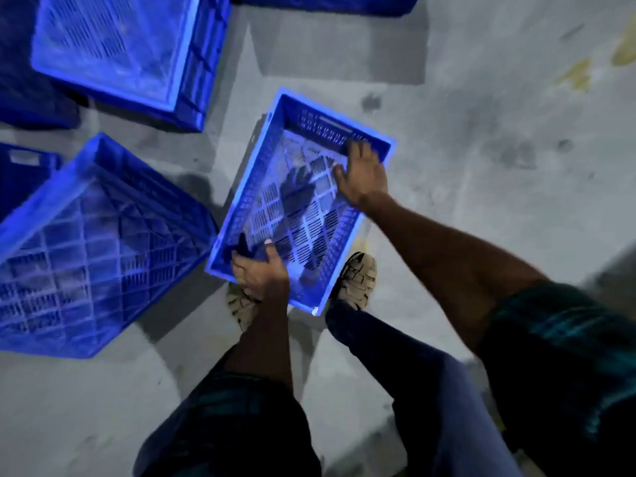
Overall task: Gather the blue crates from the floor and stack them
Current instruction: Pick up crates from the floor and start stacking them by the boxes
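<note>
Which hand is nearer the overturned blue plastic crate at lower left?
Left. The left hand grips the held crate's near rim beside the overturned crate; the right hand is at the far end.

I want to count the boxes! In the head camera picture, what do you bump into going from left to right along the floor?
Upside-down crate → left hand gripping the open crate's near rim → right hand at its far end → bare grey floor.

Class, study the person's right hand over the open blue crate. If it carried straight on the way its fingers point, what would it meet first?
The right hand points at the far slotted end wall of the open blue plastic crate. Its fingertips seem to reach that wall already, though depth is unclear.
</note>
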A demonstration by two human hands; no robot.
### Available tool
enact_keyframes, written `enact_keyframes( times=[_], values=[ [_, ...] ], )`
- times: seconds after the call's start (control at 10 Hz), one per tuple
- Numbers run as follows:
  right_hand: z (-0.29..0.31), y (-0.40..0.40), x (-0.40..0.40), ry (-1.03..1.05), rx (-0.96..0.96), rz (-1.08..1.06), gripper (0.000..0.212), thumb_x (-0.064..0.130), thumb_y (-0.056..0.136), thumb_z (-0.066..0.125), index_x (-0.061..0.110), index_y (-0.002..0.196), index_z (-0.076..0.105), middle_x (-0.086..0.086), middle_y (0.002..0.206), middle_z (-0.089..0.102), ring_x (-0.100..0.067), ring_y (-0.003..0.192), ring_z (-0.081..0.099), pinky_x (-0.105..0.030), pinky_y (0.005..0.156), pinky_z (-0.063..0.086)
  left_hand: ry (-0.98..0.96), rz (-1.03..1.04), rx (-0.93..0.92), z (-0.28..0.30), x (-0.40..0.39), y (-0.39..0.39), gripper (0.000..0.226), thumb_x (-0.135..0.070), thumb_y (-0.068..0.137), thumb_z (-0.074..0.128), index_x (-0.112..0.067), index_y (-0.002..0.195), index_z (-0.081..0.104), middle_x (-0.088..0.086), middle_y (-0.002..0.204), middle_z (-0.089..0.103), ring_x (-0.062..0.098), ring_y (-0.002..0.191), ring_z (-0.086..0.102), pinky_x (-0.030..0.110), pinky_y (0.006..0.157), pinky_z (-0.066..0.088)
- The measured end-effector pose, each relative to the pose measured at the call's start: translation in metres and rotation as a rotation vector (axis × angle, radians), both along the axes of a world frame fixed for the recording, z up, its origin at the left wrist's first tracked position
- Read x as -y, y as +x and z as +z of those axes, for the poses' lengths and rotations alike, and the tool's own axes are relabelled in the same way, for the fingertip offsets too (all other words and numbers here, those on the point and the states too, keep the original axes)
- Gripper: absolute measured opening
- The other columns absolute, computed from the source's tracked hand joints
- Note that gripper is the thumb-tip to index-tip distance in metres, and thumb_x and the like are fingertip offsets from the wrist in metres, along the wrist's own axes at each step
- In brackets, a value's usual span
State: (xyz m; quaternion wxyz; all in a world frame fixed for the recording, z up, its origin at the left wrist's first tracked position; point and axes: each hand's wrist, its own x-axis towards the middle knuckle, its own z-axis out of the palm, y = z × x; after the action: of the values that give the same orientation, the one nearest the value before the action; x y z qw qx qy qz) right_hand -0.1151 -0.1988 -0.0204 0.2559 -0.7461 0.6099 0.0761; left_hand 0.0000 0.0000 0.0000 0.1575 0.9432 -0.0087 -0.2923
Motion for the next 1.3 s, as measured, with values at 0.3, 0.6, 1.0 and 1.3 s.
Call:
enact_keyframes(
  times=[0.3,0.6,1.0,1.3],
  values=[
    [-0.107,0.021,0.044,-0.057,-0.094,0.046,0.071,0.043,0.092,0.047,0.011,0.152,0.026,-0.015,0.159,0.024,-0.036,0.146,0.023,-0.053,0.114,0.026,0.250,0.443,-0.100,-0.090,-0.024,0.006,0.096,-0.061,0.087,0.057,0.003,0.149,0.021,0.024,0.152,0.029,0.041,0.139,0.030,0.043,0.108,0.024],
    [-0.142,0.032,0.050,-0.126,-0.150,-0.041,0.085,0.042,0.090,0.057,0.010,0.155,0.014,-0.013,0.163,0.015,-0.037,0.149,0.015,-0.056,0.115,0.021,0.078,0.443,-0.542,-0.144,-0.052,0.019,0.040,-0.061,0.095,0.039,-0.022,0.103,0.047,0.013,0.140,0.053,0.036,0.124,0.056,0.046,0.091,0.052],
    [-0.112,0.008,0.086,-0.036,-0.028,-0.322,0.062,0.052,0.080,0.061,0.016,0.128,0.047,-0.013,0.131,0.045,-0.033,0.124,0.040,-0.046,0.098,0.030,0.007,0.868,-0.242,-0.111,-0.040,0.016,0.075,-0.056,0.071,0.078,-0.005,0.122,0.055,0.017,0.120,0.064,0.034,0.100,0.066,0.038,0.074,0.050],
    [-0.011,-0.094,0.045,-0.112,-0.066,-0.640,0.056,0.047,0.083,0.056,0.013,0.127,0.049,-0.015,0.132,0.046,-0.036,0.125,0.040,-0.047,0.101,0.030,-0.037,0.419,-0.474,-0.010,-0.039,0.004,0.057,-0.056,0.088,0.060,-0.014,0.126,0.054,0.016,0.140,0.054,0.032,0.123,0.058,0.038,0.091,0.050]
  ],
)
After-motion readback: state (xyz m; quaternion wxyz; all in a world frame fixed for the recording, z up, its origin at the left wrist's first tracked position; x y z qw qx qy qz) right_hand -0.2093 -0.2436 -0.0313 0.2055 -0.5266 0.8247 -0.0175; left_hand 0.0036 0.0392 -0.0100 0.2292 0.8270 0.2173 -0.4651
